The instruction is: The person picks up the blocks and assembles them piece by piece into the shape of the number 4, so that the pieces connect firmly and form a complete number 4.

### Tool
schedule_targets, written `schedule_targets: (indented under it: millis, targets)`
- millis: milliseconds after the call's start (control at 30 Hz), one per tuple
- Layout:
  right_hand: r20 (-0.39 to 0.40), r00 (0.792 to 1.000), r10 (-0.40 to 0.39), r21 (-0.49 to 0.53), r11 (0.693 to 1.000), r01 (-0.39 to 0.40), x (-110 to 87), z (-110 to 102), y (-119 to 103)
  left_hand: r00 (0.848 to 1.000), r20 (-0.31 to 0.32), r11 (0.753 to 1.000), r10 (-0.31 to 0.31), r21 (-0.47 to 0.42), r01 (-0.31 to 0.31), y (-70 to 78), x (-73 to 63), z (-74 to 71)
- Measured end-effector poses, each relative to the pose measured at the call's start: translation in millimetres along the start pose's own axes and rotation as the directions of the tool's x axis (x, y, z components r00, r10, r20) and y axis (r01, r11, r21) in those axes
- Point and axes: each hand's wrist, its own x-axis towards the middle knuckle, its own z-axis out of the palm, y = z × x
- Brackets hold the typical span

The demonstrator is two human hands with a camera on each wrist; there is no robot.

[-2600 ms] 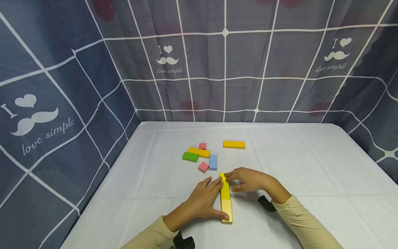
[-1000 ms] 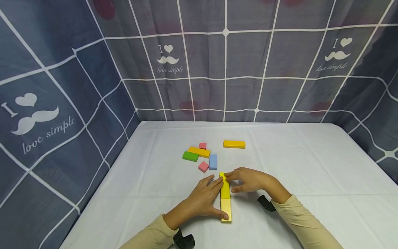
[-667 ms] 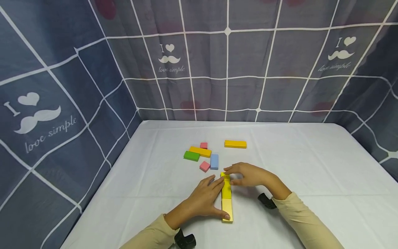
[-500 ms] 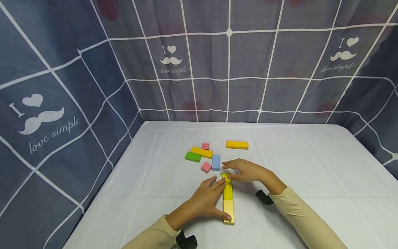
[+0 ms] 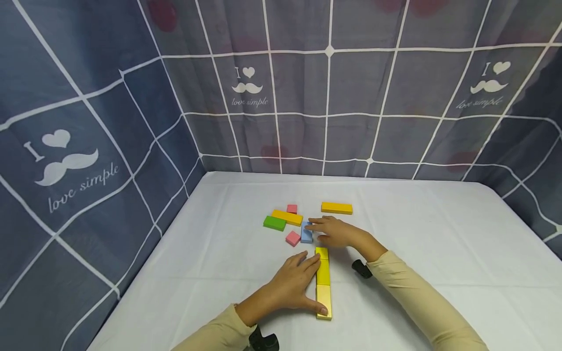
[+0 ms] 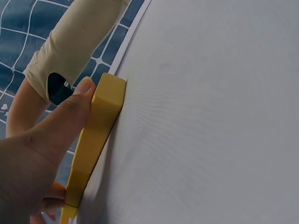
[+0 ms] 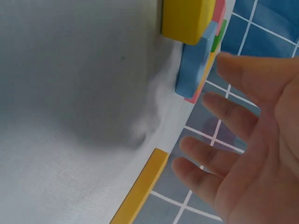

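Observation:
A straight row of yellow blocks runs away from the person on the white cloth. My left hand lies along its left side, fingers fairly straight. The thumb touches the near block and the fingertips rest by the far part; in the left wrist view the thumb lies against the end block. Beyond the row's far end, my right hand reaches over a blue block, its fingertips overlapping it in the head view. In the right wrist view its fingers are spread with nothing between them.
Around the blue block lie a green block, an orange-yellow block and two small pink blocks, one nearer and one farther. Another orange-yellow block lies farther back, right. Grid-patterned curtains border the table.
My right hand has left the far end of the yellow row and moved forward and left over the blue block. The left hand stays at the row. The view has shifted slightly.

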Motion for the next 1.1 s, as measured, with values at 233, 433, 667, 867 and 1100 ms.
schedule_targets:
  millis: [233, 433, 667, 867, 1100]
  targets:
    - [0.052, 0.997, 0.051, -0.058, 0.997, -0.048, -3.0, -1, -3, 1.0, 0.008, 1.0, -0.002, 0.001, 0.002, -0.3, -0.1, -0.3]
    - [0.028, 0.997, 0.067, -0.097, 0.993, -0.064, -11.8, -2, 0, 1.0, 0.008, 1.0, -0.008, -0.001, 0.008, -0.9, 0.2, -1.2]
    - [-0.022, 0.994, 0.105, -0.074, 0.992, -0.106, -28.2, 1, 5, 1.0, 0.013, 0.999, -0.013, -0.029, 0.014, -0.6, 0.7, 0.1]
    - [-0.053, 0.99, 0.132, -0.092, 0.986, -0.136, -44.8, 1, 6, 1.0, -0.004, 1.0, 0.0, -0.024, 0.0, -1.5, 0.6, 1.5]
    - [-0.079, 0.985, 0.156, -0.095, 0.982, -0.163, -62.1, 5, 6, 1.0, 0.0, 0.999, -0.003, -0.045, 0.003, -3.8, 0.5, 1.2]
